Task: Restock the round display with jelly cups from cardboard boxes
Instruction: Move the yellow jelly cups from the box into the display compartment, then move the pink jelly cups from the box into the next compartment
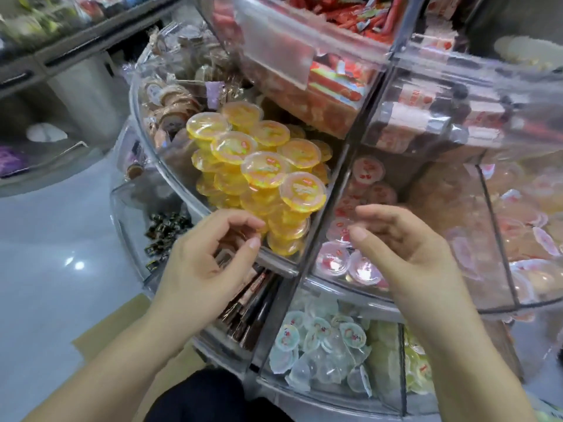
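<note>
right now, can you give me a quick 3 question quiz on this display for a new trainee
1. True or false: the yellow jelly cups are heaped above their compartment's front wall.
2. Which cups fill the compartment right of the yellow ones: A) red-lidded B) green C) black?
3. What do the left hand and right hand hold?

Key: 1 true; 2 A, the red-lidded cups; 3 nothing, both hover with loosely curled fingers.

Sweet shop, tiered clear round display (332, 190) with compartments of jelly cups (268, 169), wrapped candies (166, 228)
</note>
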Demonstrator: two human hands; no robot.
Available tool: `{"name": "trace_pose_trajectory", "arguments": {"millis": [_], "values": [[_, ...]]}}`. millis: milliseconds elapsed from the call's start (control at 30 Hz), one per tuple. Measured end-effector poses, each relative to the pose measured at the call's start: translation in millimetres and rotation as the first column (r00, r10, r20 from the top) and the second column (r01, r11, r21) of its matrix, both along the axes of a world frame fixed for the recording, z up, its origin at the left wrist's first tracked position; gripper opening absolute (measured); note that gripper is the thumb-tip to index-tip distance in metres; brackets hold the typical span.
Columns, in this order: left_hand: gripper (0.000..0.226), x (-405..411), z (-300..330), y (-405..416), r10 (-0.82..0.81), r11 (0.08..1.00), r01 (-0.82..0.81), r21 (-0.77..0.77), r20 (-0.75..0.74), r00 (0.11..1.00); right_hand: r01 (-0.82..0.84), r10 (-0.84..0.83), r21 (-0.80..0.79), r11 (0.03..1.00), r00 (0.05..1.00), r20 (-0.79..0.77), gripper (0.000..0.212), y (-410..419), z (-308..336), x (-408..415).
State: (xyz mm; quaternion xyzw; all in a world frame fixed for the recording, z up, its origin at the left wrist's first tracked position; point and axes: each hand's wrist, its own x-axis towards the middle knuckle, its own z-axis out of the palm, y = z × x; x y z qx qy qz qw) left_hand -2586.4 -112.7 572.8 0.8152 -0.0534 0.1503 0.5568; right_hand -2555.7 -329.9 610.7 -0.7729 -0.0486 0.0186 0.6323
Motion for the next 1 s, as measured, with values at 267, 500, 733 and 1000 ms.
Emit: {"name": "trace_pose_trajectory", "arguments": {"millis": [267, 500, 733, 1000], "values": [[0.022, -90, -84, 120, 0.428, 0.897, -0.441, -0.015, -0.219, 0.877, -0.59, 0.568, -0.052, 0.805, 0.794, -0.217, 0.017, 150, -65, -37], [0.042, -205, -255, 216, 0.634, 0.613, -0.79, 0.02, -0.609, 0.476, -0.826, 0.635, -0.212, 0.522, 0.542, -0.55, 0.018, 295, -258, -79], [0.016, -260, -494, 276, 0.52, 0.608, -0.759, 0.233, -0.839, 0.159, -0.763, 0.327, -0.503, 0.406, 0.635, -0.699, 0.043, 369, -521, -79], [0.054, -260, -657, 299, 0.432, 0.732, -0.612, 0.3, -0.899, 0.075, -0.668, 0.166, -0.709, 0.227, 0.744, -0.647, 0.061, 370, -684, -57]]}}
